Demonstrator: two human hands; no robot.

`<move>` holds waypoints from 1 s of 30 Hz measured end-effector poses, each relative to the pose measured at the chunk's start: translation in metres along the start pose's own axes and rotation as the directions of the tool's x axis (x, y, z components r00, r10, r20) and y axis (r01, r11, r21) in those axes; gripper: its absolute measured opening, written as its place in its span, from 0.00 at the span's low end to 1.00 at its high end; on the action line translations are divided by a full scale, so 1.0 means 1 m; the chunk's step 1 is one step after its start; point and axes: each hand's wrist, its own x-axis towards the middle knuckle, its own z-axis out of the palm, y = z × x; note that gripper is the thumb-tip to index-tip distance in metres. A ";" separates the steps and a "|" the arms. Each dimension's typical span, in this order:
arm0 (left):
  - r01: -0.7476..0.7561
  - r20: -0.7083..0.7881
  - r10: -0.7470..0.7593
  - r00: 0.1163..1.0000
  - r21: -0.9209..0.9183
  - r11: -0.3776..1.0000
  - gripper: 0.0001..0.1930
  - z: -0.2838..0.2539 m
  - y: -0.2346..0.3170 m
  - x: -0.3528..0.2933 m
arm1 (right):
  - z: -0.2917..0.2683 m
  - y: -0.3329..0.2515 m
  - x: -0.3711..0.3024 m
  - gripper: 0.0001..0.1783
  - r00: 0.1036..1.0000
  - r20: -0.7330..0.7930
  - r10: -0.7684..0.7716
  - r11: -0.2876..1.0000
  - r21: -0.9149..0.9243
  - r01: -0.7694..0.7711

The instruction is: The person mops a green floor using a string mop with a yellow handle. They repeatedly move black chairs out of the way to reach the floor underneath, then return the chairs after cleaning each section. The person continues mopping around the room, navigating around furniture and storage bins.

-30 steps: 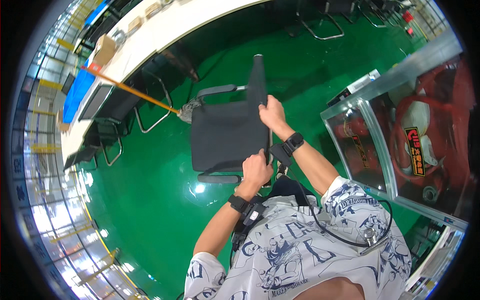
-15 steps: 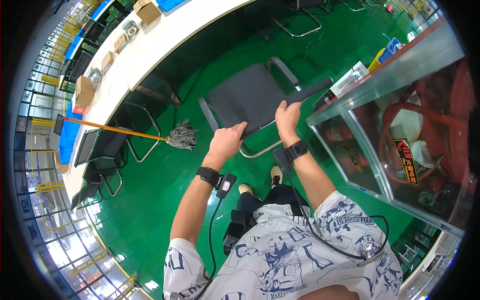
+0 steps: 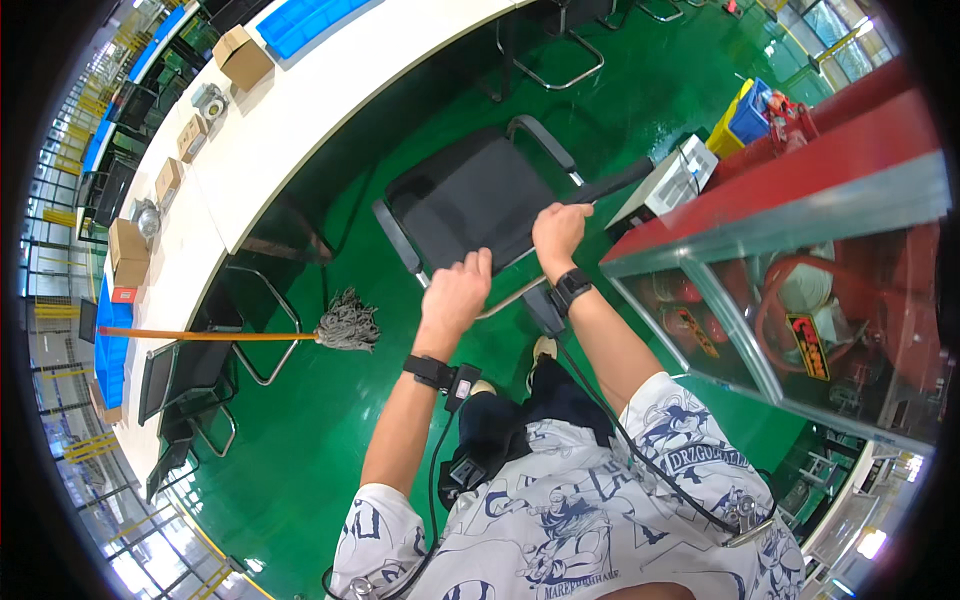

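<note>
A black office chair (image 3: 470, 195) with padded armrests and a chrome tube frame stands in front of me on the green floor. Both my hands are at its near edge, along the dark backrest, which shows almost edge-on. My left hand (image 3: 455, 295) is curled over the left part of this edge; its fingertips are partly hidden. To its right, my right hand (image 3: 560, 238) is closed around the same edge, where a dark bar (image 3: 618, 182) sticks out to the right. Each wrist wears a black strap with a small cabled box.
On the left a long curved white table (image 3: 210, 215) carries cardboard boxes (image 3: 243, 58) and blue trays (image 3: 300, 25). A mop (image 3: 347, 322) with an orange handle leans against it. Close on the right stands a red glass-fronted cabinet (image 3: 780, 190), with a white box-shaped device (image 3: 665, 190) beside it.
The chair has shifted slightly left in view with both hands still at its back. The table and mop also sit farther left, and more of the red cabinet top shows.
</note>
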 end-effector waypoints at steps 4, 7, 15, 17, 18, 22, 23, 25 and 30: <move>0.075 0.070 -0.065 0.995 -0.146 0.986 0.19 -0.018 -0.067 0.064 | 0.048 -0.065 0.043 0.17 0.998 0.028 0.052 0.998 -0.023 -0.051; 0.092 0.073 -0.079 0.994 -0.194 0.977 0.20 -0.027 -0.096 0.091 | 0.062 -0.093 0.062 0.16 0.997 0.072 0.038 0.999 -0.024 -0.036; 0.112 0.129 -0.084 0.988 -0.227 0.967 0.20 -0.040 -0.114 0.118 | 0.068 -0.102 0.077 0.21 0.979 0.199 0.048 0.998 0.037 -0.057; 0.130 0.155 -0.097 0.983 -0.217 0.968 0.21 -0.037 -0.112 0.118 | 0.050 -0.099 0.092 0.35 0.884 0.457 0.098 0.981 0.107 -0.164; 0.138 0.178 -0.101 0.979 -0.208 0.968 0.22 -0.037 -0.110 0.118 | 0.029 -0.089 0.096 0.42 0.740 0.661 0.125 0.924 0.194 -0.330; 0.127 0.138 -0.094 0.986 -0.256 0.958 0.22 -0.035 -0.100 0.109 | -0.054 -0.054 0.180 0.43 0.659 0.713 0.241 0.964 -0.094 -0.250; 0.113 0.109 -0.086 0.990 -0.277 0.954 0.22 -0.035 -0.097 0.106 | -0.059 -0.047 0.200 0.38 0.918 0.358 0.172 0.978 -0.172 -0.116; 0.183 0.123 -0.151 0.981 -0.310 0.933 0.22 -0.038 -0.091 0.100 | -0.059 -0.028 0.234 0.30 0.986 -0.014 -0.164 0.983 -0.089 0.162; 0.272 0.146 -0.236 0.961 -0.334 0.902 0.21 -0.042 -0.090 0.099 | 0.012 -0.008 0.266 0.24 0.927 0.364 -0.093 0.977 0.214 0.014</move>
